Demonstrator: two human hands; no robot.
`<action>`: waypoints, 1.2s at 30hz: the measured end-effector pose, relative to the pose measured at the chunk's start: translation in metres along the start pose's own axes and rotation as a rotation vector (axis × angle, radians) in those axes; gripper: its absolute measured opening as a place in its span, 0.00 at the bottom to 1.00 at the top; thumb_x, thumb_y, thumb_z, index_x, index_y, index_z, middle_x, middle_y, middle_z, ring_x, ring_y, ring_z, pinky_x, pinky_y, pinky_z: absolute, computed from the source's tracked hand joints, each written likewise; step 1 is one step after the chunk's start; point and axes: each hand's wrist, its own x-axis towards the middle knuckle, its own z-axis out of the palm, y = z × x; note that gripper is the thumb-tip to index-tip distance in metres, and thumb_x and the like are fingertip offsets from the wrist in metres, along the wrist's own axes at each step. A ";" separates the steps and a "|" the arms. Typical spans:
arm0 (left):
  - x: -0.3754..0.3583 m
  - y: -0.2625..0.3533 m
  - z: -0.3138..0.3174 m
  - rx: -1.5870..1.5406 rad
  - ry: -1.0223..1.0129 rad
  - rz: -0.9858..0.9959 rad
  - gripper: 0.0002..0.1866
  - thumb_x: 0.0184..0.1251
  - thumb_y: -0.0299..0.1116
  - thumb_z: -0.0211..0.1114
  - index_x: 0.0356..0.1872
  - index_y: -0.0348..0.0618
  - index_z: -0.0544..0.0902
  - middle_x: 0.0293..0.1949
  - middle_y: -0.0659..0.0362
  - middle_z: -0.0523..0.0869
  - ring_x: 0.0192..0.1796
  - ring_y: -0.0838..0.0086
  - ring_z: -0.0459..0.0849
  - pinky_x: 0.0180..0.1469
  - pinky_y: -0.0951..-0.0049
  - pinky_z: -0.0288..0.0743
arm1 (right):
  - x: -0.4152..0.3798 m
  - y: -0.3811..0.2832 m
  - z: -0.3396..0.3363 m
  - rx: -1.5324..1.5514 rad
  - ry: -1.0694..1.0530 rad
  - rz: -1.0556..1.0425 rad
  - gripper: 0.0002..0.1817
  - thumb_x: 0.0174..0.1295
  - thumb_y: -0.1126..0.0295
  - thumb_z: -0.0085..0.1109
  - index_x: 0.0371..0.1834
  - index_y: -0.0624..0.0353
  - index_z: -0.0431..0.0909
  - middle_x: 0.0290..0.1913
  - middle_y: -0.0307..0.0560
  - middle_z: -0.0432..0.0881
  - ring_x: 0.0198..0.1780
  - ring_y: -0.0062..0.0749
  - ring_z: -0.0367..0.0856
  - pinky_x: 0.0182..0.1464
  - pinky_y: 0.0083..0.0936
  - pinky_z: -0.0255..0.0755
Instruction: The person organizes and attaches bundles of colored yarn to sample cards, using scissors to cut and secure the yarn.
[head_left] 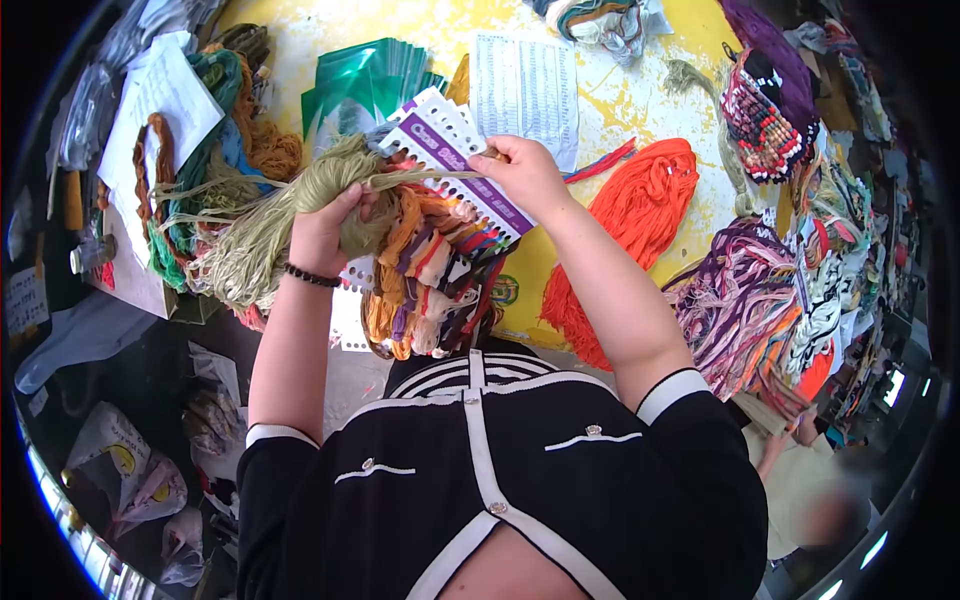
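Observation:
My left hand [338, 222] is closed round a thick skein of olive-green embroidery thread [335, 172], whose loose ends spill to the left. From it a few green strands run right to my right hand [522, 178], which pinches them. Both hands are above a white and purple thread card [450, 150] marked "Cross Stitch", with holes along its edges. Bundles of orange, cream, black and red thread [425, 250] hang from the card's lower edge. Part of the card is hidden behind the skein and the hanging threads.
A large orange-red skein [640, 205] lies to the right on the yellow table [640, 95]. Behind the card are green plastic sleeves [365, 80] and a printed sheet [525, 95]. Multicoloured threads [745, 290] crowd the right side. Another person [810, 480] is at lower right.

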 end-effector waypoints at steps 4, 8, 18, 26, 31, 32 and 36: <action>-0.004 0.015 -0.025 -0.680 -0.020 -0.137 0.07 0.63 0.21 0.56 0.42 0.35 0.76 0.30 0.56 0.81 0.31 0.72 0.79 0.37 0.74 0.76 | -0.002 0.018 -0.015 0.066 0.090 0.076 0.11 0.59 0.66 0.64 0.32 0.64 0.79 0.21 0.30 0.70 0.26 0.14 0.64 0.29 0.17 0.59; -0.031 0.039 -0.103 -0.676 0.087 0.109 0.13 0.61 0.21 0.57 0.48 0.35 0.75 0.34 0.57 0.82 0.35 0.70 0.81 0.50 0.67 0.76 | -0.011 0.037 -0.024 -0.006 0.131 0.120 0.12 0.60 0.66 0.63 0.27 0.64 0.76 0.22 0.31 0.71 0.26 0.14 0.64 0.30 0.16 0.60; -0.169 0.076 -0.119 -0.885 -0.077 0.398 0.19 0.72 0.26 0.48 0.62 0.39 0.68 0.37 0.57 0.72 0.32 0.79 0.72 0.35 0.81 0.71 | -0.019 -0.031 0.020 -0.268 0.175 -0.193 0.15 0.56 0.61 0.64 0.34 0.63 0.78 0.24 0.49 0.80 0.25 0.32 0.76 0.31 0.28 0.69; -0.199 0.058 -0.212 -0.965 -0.210 0.520 0.17 0.70 0.27 0.49 0.57 0.37 0.73 0.32 0.59 0.77 0.33 0.79 0.76 0.47 0.72 0.74 | -0.038 -0.061 0.047 -0.244 0.046 -0.374 0.14 0.57 0.60 0.64 0.34 0.61 0.79 0.26 0.50 0.80 0.27 0.37 0.78 0.33 0.29 0.69; -0.247 0.058 -0.109 -0.134 0.214 0.218 0.33 0.56 0.26 0.57 0.66 0.33 0.63 0.24 0.68 0.74 0.21 0.87 0.69 0.25 0.88 0.61 | -0.026 -0.046 0.021 -0.209 0.046 -0.264 0.13 0.59 0.61 0.61 0.36 0.62 0.79 0.27 0.50 0.81 0.28 0.34 0.79 0.34 0.28 0.70; -0.245 0.049 -0.093 0.137 0.489 0.145 0.31 0.53 0.24 0.58 0.63 0.35 0.67 0.23 0.69 0.73 0.18 0.87 0.66 0.21 0.87 0.58 | -0.024 -0.042 0.018 -0.201 0.061 -0.291 0.13 0.59 0.61 0.61 0.36 0.62 0.79 0.27 0.50 0.81 0.28 0.35 0.79 0.34 0.28 0.70; -0.259 0.032 -0.071 0.370 0.471 -0.101 0.24 0.58 0.27 0.60 0.59 0.38 0.73 0.21 0.69 0.72 0.19 0.86 0.66 0.20 0.83 0.56 | -0.023 -0.045 0.015 -0.316 0.077 -0.268 0.16 0.58 0.57 0.60 0.37 0.59 0.80 0.34 0.57 0.81 0.37 0.52 0.79 0.40 0.39 0.71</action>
